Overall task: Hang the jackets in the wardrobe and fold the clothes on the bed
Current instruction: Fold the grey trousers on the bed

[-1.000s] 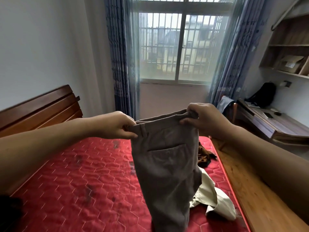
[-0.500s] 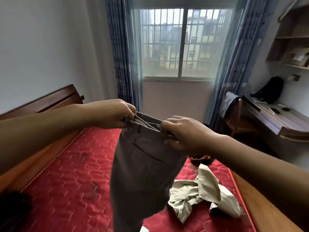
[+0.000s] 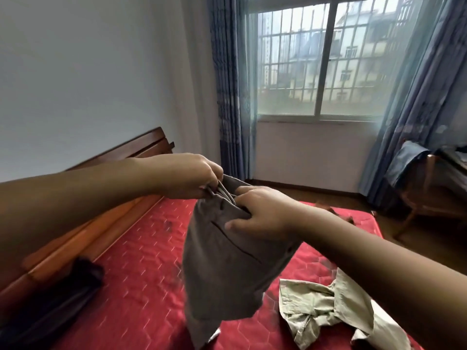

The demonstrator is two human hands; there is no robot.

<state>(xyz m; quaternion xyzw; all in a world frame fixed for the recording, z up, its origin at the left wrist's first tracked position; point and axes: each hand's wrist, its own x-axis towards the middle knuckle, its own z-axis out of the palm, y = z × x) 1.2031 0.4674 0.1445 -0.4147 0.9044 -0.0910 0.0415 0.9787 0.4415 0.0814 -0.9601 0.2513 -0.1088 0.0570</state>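
Grip: both my left hand (image 3: 192, 176) and right hand (image 3: 262, 213) clench the grey-brown cotton trousers (image 3: 227, 269) at the waistband, hanging above the red quilted mattress (image 3: 131, 261); step: folding; next, probably lay flat

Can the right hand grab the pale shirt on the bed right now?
Probably not yet: the right hand is gripping the trousers together with the left hand. The shirt lies uncovered on the bed just below, so after letting go the way looks free.
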